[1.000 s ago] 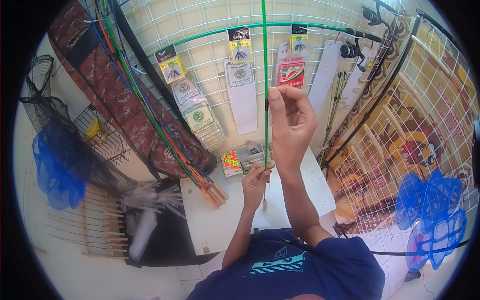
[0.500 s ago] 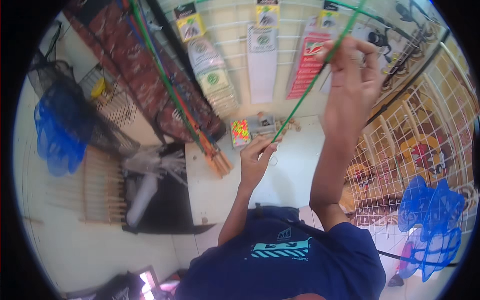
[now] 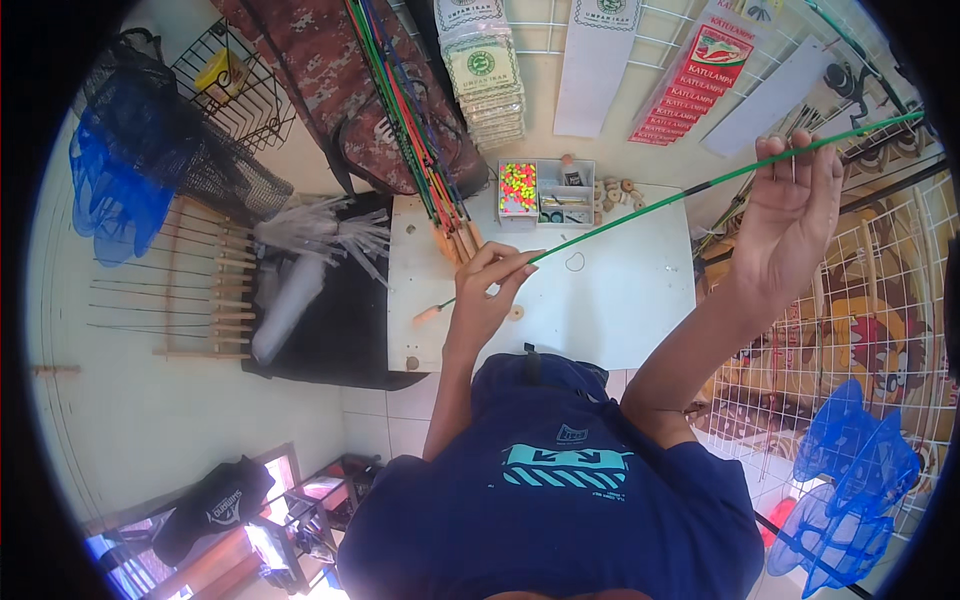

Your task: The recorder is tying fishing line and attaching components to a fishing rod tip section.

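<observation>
A thin green fishing rod (image 3: pixel 625 216) slants up to the right across the view, with a dark band partway along it. My left hand (image 3: pixel 485 290) pinches its lower part between thumb and fingers, just above the white table. A pale handle end (image 3: pixel 427 315) shows beyond that hand, at lower left. Higher up at the right, my right hand (image 3: pixel 790 205) has its palm turned toward me and its bent fingers against the rod. The rod's thin tip runs on past these fingers toward the right rim.
On the white table (image 3: pixel 610 330) stand a compartment tray (image 3: pixel 565 180) of bright beads and small tackle, and cork-coloured rings (image 3: pixel 618 195). Several rods (image 3: pixel 415 130) lean at the left beside a camouflage bag (image 3: pixel 300 70). Blue nets (image 3: pixel 850 460) hang on a white grid at right.
The rod has swung from steep to a flatter slant. My right hand has moved right and down and turned its palm toward me. My left hand has shifted slightly left, and the table shows higher.
</observation>
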Motion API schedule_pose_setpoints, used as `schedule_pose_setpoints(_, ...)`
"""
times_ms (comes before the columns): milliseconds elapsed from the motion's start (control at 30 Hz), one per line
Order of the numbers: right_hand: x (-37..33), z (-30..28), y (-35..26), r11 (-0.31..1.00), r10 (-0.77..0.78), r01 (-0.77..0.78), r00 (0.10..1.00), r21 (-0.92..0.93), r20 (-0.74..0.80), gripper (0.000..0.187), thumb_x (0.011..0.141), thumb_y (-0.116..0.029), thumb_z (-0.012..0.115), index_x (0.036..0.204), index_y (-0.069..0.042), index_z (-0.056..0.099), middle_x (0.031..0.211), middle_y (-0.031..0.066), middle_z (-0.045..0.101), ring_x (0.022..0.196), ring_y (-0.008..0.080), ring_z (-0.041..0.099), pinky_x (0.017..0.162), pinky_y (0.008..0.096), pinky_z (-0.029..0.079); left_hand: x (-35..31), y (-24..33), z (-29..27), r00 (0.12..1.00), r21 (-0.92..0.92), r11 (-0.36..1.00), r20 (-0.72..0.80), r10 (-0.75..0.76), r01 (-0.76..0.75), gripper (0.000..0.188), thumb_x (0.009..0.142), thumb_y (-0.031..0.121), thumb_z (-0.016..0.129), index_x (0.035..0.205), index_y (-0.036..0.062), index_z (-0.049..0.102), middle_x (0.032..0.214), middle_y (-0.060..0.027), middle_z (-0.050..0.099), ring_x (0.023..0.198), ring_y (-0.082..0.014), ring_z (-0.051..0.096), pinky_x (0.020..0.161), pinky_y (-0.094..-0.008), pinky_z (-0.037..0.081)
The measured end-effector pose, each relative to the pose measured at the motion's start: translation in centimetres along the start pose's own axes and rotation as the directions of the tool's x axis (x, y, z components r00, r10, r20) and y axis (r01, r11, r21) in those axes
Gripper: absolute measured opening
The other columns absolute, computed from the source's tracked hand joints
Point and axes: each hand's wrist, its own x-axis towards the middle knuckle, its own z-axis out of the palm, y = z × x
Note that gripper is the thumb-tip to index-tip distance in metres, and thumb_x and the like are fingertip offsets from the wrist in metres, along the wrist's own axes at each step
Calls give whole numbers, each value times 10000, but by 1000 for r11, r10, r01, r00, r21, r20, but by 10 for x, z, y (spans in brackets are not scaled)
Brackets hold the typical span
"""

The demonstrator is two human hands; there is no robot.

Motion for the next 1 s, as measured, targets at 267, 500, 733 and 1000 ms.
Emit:
schedule_pose_setpoints(267, -12, -29, 13, 995, 75, -68, 993, 74, -94, 89, 945, -125, 580, 991, -56, 548, 976, 111, 607, 892, 224, 571, 860, 371, 477, -15, -33, -31, 993, 82, 990, -6, -114, 115, 239, 826, 15, 674, 1057, 59, 714, 759, -65, 562, 692, -137, 529, 624, -274, 420)
schedule_pose_setpoints(500, -29, -46, 33, 988, 127, -114, 984, 102, -126, 69, 954, -136, 565, 981, -75, 546, 976, 103, 596, 908, 215, 560, 872, 365, 467, -23, -45, -56, 986, 136, 977, 14, -168, 164, 243, 836, 32, 665, 1074, 59, 707, 786, -94, 610, 694, -149, 548, 652, -277, 431)
schedule_pose_setpoints(733, -30, -69, 28, 986, 134, -115, 976, 122, -169, 80, 953, -141, 570, 986, -70, 553, 975, 102, 599, 907, 210, 554, 870, 357, 464, -22, -39, -55, 980, 174, 973, 97, -173, 154, 249, 839, 50, 664, 1085, 60, 698, 778, -101, 589, 677, -170, 538, 636, -289, 425)
schedule_pose_setpoints(1000, -24, -103, 12, 996, 58, -36, 961, 85, -271, 79, 947, -127, 578, 989, -66, 553, 964, 107, 611, 903, 193, 560, 847, 355, 476, -18, -16, -39, 967, 119, 975, 151, -207, 190, 233, 849, 54, 657, 1077, 69, 704, 770, -81, 579, 689, -159, 515, 646, -290, 419)
